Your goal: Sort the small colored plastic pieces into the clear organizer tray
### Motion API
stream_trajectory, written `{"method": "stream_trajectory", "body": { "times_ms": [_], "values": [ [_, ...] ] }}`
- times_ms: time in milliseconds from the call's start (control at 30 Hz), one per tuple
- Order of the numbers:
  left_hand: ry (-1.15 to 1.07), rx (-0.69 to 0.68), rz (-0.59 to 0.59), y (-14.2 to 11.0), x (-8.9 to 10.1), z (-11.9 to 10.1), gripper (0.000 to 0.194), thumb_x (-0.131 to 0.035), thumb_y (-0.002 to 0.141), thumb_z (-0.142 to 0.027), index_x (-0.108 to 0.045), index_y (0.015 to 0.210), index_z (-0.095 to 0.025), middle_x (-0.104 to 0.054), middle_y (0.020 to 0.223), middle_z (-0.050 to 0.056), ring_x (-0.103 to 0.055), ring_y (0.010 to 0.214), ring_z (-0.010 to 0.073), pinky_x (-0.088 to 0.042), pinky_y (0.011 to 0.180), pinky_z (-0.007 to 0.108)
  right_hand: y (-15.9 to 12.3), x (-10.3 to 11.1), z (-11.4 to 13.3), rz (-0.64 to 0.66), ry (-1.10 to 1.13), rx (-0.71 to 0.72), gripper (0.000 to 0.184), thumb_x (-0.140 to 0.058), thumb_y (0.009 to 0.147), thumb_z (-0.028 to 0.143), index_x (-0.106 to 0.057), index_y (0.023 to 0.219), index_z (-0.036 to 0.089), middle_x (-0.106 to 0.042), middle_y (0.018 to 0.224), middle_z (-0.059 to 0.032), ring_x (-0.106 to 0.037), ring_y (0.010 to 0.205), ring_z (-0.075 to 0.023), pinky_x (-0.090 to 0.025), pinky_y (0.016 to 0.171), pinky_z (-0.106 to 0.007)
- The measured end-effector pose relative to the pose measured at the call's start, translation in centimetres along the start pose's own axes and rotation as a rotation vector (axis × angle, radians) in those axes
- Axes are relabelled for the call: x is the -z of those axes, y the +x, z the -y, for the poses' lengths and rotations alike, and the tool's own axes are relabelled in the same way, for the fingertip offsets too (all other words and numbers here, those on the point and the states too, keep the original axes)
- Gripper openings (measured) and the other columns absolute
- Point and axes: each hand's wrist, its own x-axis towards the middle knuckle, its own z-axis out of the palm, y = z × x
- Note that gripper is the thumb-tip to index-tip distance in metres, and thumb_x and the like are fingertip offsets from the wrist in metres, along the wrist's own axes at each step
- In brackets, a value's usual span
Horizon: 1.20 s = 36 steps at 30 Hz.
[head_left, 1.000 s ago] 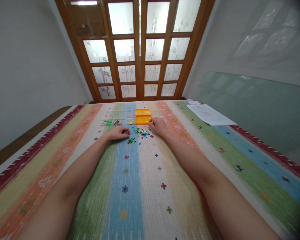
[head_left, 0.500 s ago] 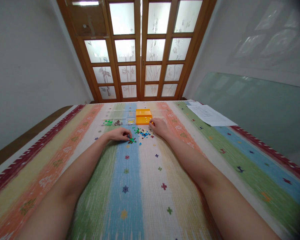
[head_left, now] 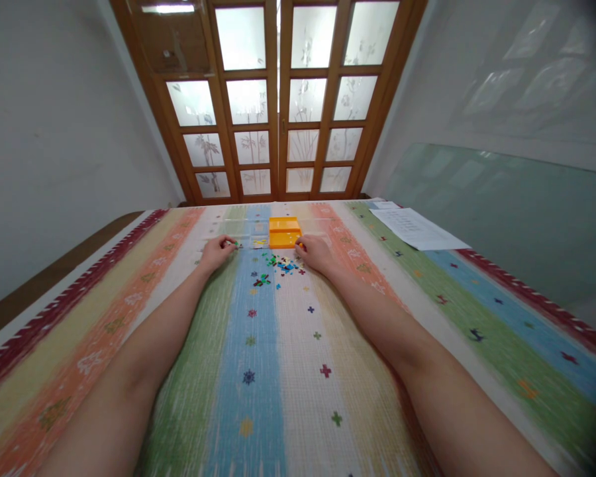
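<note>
A heap of small coloured pieces (head_left: 283,264) lies on the striped cloth (head_left: 258,371) in front of a row of clear compartments (head_left: 251,241) and an orange tray (head_left: 284,232). My left hand (head_left: 217,252) is curled over the left clear compartments, with a tiny green piece at its fingertips. My right hand (head_left: 314,252) rests on the cloth at the right edge of the heap, fingers curled, just below the orange tray's right corner. What its fingers hold, if anything, is too small to see.
White paper sheets (head_left: 412,226) lie at the far right of the table. A few stray pieces (head_left: 261,280) sit left of the heap. Wooden glazed doors (head_left: 278,99) stand beyond the table's far edge, and a glass pane leans at the right.
My left hand has moved from the stray pieces left of the heap up and left to the clear compartments. My right hand has stayed put.
</note>
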Motion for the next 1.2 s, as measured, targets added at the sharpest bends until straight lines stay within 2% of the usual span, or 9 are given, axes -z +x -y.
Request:
{"method": "stream_trajectory", "body": {
  "times_ms": [100,233,433,600,767,1000,1200],
  "values": [
    [0.097,0.148,-0.172,0.5,1.0,2.0,0.036,-0.059,0.084,-0.043,-0.074,0.106,-0.019,-0.063,0.074,0.001,-0.055,0.070,0.0172,-0.038,0.063,0.026,0.0,0.0,0.1,-0.003,0.000,0.005,0.020,-0.055,0.100,0.028,-0.073,0.101,0.020,-0.074,0.102,-0.0080,-0.062,0.094,-0.0207,-0.040,0.083,-0.030],
    [0.212,0.259,-0.188,0.6,1.7,3.6,0.038,-0.060,0.086,-0.045,-0.073,0.112,-0.021,-0.070,0.082,0.003,-0.061,0.077,0.0200,-0.038,0.064,0.027,-0.1,0.0,0.2,0.008,0.004,0.008,0.021,-0.055,0.100,0.029,-0.074,0.102,0.020,-0.073,0.103,-0.0086,-0.062,0.094,-0.0210,-0.040,0.083,-0.030],
    [0.286,0.166,-0.124,0.4,0.8,3.3,0.034,-0.055,0.090,-0.040,-0.074,0.113,-0.024,-0.072,0.085,0.005,-0.063,0.078,0.0223,-0.037,0.066,0.029,-0.1,0.0,0.3,0.033,0.023,0.098,0.022,-0.054,0.098,0.028,-0.074,0.103,0.020,-0.072,0.098,-0.0077,-0.061,0.094,-0.0214,-0.040,0.087,-0.031],
    [0.305,0.076,-0.074,0.1,0.4,2.0,0.033,-0.053,0.092,-0.039,-0.075,0.112,-0.024,-0.072,0.085,0.005,-0.063,0.079,0.0220,-0.037,0.065,0.029,0.0,0.1,0.3,0.101,0.085,0.213,0.014,-0.056,0.090,0.021,-0.070,0.090,0.019,-0.068,0.089,-0.0055,-0.058,0.087,-0.0202,-0.039,0.082,-0.029],
    [0.331,0.036,-0.005,-0.2,0.1,0.8,0.034,-0.052,0.094,-0.039,-0.076,0.111,-0.023,-0.072,0.081,0.004,-0.062,0.076,0.0215,-0.036,0.065,0.029,-0.2,0.5,1.1,0.199,0.092,0.301,0.008,-0.064,0.083,0.025,-0.067,0.088,0.019,-0.066,0.097,-0.0061,-0.056,0.092,-0.0212,-0.039,0.082,-0.029],
    [0.301,0.025,-0.004,-0.3,-0.1,0.7,0.034,-0.053,0.094,-0.038,-0.077,0.113,-0.023,-0.071,0.079,0.004,-0.060,0.073,0.0207,-0.036,0.066,0.029,-0.4,0.2,2.3,0.214,0.070,0.357,0.015,-0.059,0.092,0.029,-0.070,0.094,0.020,-0.066,0.101,-0.0074,-0.057,0.094,-0.0213,-0.040,0.085,-0.030],
    [0.277,-0.028,0.001,-0.4,-0.2,0.7,0.034,-0.052,0.095,-0.037,-0.078,0.111,-0.023,-0.069,0.077,0.004,-0.059,0.071,0.0211,-0.036,0.065,0.030,-0.4,0.4,2.6,0.246,0.095,0.338,0.016,-0.056,0.092,0.025,-0.071,0.096,0.020,-0.067,0.102,-0.0075,-0.057,0.097,-0.0215,-0.041,0.087,-0.031]
  ]
}}
